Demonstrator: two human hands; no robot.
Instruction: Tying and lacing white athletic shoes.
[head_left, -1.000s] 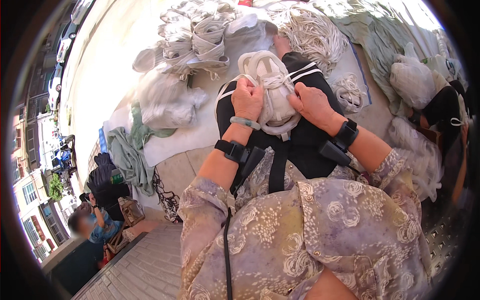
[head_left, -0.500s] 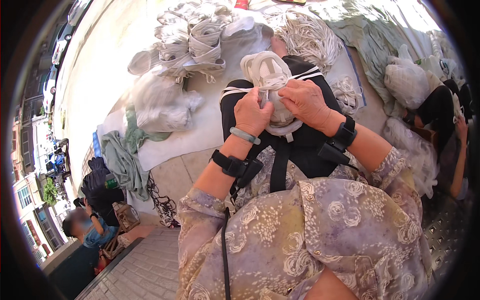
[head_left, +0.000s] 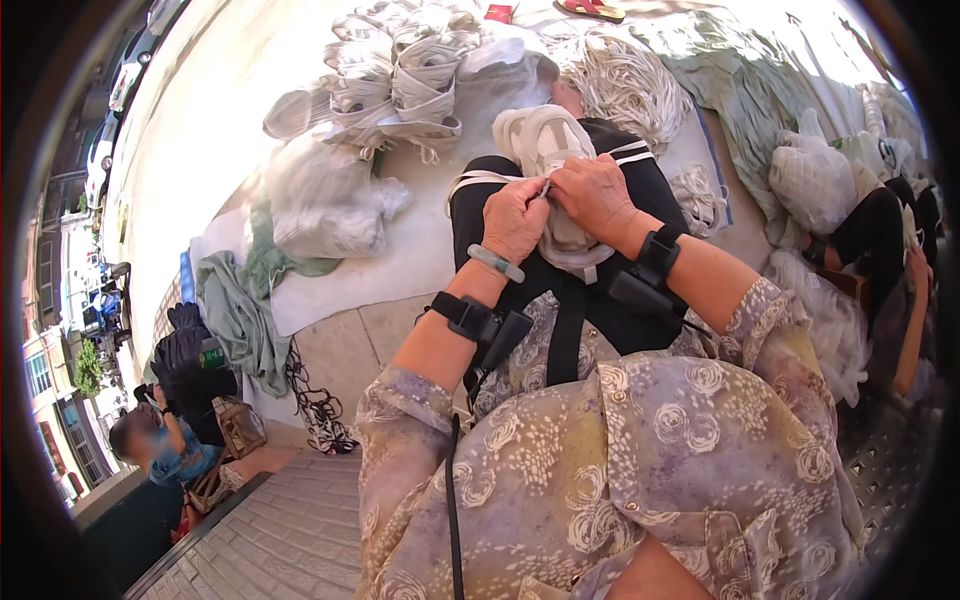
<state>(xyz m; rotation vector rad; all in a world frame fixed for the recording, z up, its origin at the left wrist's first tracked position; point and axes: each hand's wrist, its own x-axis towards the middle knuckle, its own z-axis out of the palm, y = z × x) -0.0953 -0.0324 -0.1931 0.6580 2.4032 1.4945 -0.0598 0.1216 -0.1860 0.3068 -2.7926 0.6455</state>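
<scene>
Sneaker: a pale lace-up sneaker is carried on the black-trousered thighs, its long axis running away from the body, heel tab nearer.
Lace: a white lace is strung over the left knee; the throat of the sneaker lies directly under the joined fingertips, with both hands about equally near.
Left hand: on the left hand, thumb and forefinger are pressed together on lace.
Right hand: the right hand is curled against it, apparently pinching lace too, though the exact strand is hidden by the fingers.
Sheet: by the right edge of the white sheet, a heap of loose laces is laid; toward its far left, stacked sneakers are piled; by its left edge, a clear plastic bag is set.
Change: one second ago the hands were held apart; now they are brought together.
</scene>
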